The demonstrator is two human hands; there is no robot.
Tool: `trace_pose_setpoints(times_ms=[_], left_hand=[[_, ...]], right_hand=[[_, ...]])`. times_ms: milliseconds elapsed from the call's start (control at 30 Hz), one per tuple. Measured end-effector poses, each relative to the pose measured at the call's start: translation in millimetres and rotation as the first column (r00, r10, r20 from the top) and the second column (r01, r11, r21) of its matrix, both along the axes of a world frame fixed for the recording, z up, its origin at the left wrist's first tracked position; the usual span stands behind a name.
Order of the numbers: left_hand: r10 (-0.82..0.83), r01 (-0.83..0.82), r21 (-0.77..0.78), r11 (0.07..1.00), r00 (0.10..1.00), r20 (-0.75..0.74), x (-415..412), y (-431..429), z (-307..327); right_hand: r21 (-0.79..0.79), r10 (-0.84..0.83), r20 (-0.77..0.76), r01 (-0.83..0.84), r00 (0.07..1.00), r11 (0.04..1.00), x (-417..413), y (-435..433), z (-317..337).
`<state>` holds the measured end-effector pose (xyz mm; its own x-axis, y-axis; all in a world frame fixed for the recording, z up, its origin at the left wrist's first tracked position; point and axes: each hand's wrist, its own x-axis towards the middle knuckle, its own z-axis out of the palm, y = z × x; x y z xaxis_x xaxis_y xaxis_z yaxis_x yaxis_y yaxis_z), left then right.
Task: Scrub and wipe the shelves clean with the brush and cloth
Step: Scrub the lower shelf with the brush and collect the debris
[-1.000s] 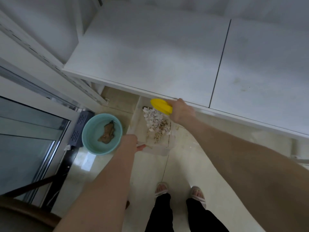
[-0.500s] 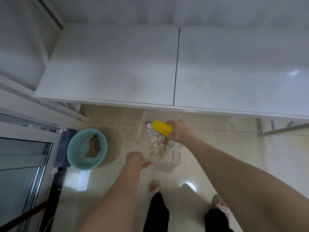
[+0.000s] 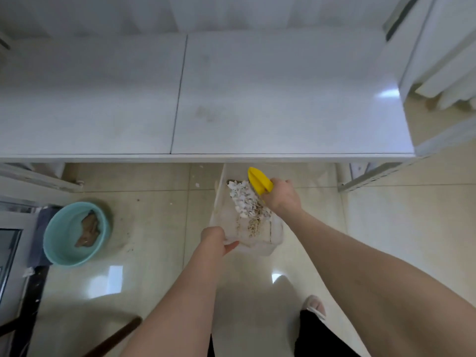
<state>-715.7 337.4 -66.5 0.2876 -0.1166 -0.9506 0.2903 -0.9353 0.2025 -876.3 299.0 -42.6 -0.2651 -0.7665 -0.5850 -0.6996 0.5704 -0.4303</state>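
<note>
My right hand [image 3: 282, 199] grips a yellow brush [image 3: 258, 180] just below the front edge of the white shelf [image 3: 231, 99]. My left hand [image 3: 215, 239] holds the near end of a clear plastic dustpan [image 3: 226, 220], which carries a heap of white and brown crumbs [image 3: 247, 202]. The brush sits at the far right of that heap, over the pan. A brown cloth [image 3: 88, 228] lies in a teal basin [image 3: 55, 249] on the floor to the left. Faint smudges mark the shelf near its middle seam.
Glossy beige floor tiles [image 3: 144, 279] lie below, with a few specks near the basin. A metal shelf bracket [image 3: 381, 176] shows at the right, a window frame [image 3: 15, 240] at the left. My feet are at the bottom.
The view has swung right along the shelf and my hands with the pan and brush have come a little away from the shelf edge. Both grips are unchanged.
</note>
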Motion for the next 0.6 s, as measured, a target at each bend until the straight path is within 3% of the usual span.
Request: trace_pose_setpoints(times_ms=[200, 267, 467, 600], left_hand=[[-0.1, 0.097, -0.072, 0.993, 0.994, -0.034, -109, 8, -27], [-0.143, 0.138, -0.095, 0.986, 0.989, -0.049, -142, 5, -49], [-0.257, 0.244, -0.119, 0.963, 0.959, -0.116, -225, 0, -145], [-0.261, 0.241, -0.14, 0.96, 0.955, -0.143, -269, 0, -215]], right_hand=[[0.069, -0.018, -0.061, 0.023, 0.998, 0.997, -93, 10, -28], [0.047, -0.106, -0.09, 0.11, 0.99, 0.993, -119, 13, -52], [0.116, -0.382, 0.035, 0.376, 0.923, 0.919, -189, 14, -146], [0.119, -0.448, 0.041, 0.441, 0.893, 0.889, -229, 18, -218]])
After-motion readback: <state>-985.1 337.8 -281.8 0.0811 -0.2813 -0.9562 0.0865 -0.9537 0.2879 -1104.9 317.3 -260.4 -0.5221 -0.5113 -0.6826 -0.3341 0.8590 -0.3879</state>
